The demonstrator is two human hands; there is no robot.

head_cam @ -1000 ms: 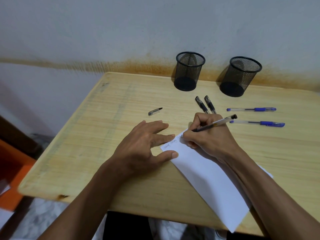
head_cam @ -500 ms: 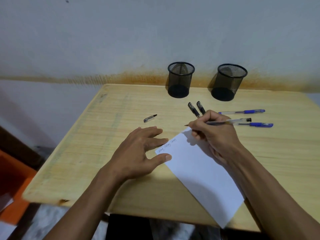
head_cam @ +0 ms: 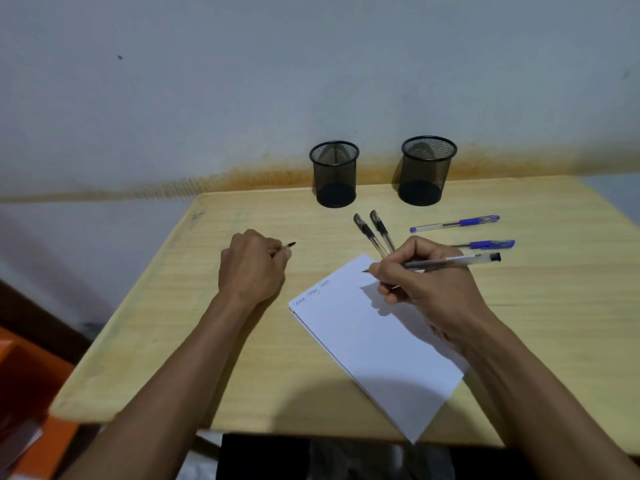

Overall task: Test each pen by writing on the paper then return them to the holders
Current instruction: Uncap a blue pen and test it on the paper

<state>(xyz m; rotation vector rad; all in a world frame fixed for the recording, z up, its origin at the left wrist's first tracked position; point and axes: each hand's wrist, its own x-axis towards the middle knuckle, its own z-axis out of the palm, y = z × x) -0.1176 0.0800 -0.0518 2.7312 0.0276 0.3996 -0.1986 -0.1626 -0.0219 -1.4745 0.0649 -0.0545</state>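
Above the far corner of the paper (head_cam: 375, 337), our right hand (head_cam: 426, 282) pinches an uncapped pen (head_cam: 450, 262), its tip pointing left just over the sheet's edge and its black end sticking out to the right. Three short scribbles sit along the paper's upper left edge. The sheet lies slanted on the table (head_cam: 180, 327), its near corner hanging past the front edge. Our left hand (head_cam: 251, 265) is curled shut on the cap (head_cam: 285, 247), whose dark tip pokes out past the fingers, well left of the paper. Just beyond the right hand lie two black pens (head_cam: 372, 230) side by side, partly hidden by the knuckles. To their right lie two blue pens (head_cam: 455, 223), one behind the other, the nearer one close to the held pen's end. At the back of the table stand two black mesh holders (head_cam: 334, 174), apart from each other, against the wall (head_cam: 242, 81), which carries a rusty stain along its base.
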